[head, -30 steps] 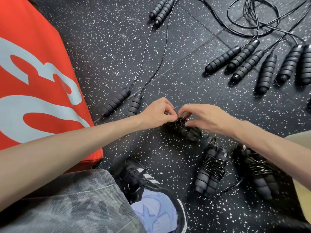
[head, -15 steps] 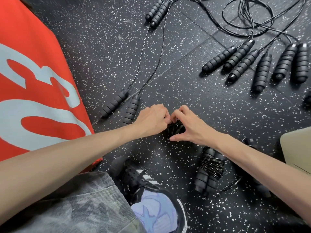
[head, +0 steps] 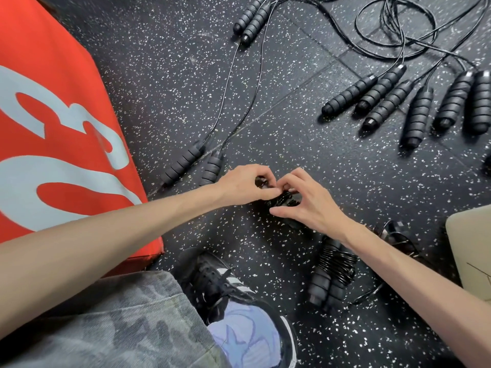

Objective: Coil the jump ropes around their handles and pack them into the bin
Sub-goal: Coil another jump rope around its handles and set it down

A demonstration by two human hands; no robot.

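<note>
A gym, by its black speckled rubber floor tiles [head: 305, 144], the many jump ropes [head: 393, 99] and an orange pad [head: 53, 128]

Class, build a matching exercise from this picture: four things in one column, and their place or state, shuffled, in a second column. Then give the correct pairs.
Things
1. left hand
2. coiled rope bundle
3. orange bin
4. shoe

Places or states
A. bottom centre, beside the camouflage trouser leg
B. lies finished on the floor under the right forearm
C. stands at the left edge
D. pinches the rope being wound, facing the right hand

Pairs: 1-D, 2-B, 3-C, 4-A
</note>
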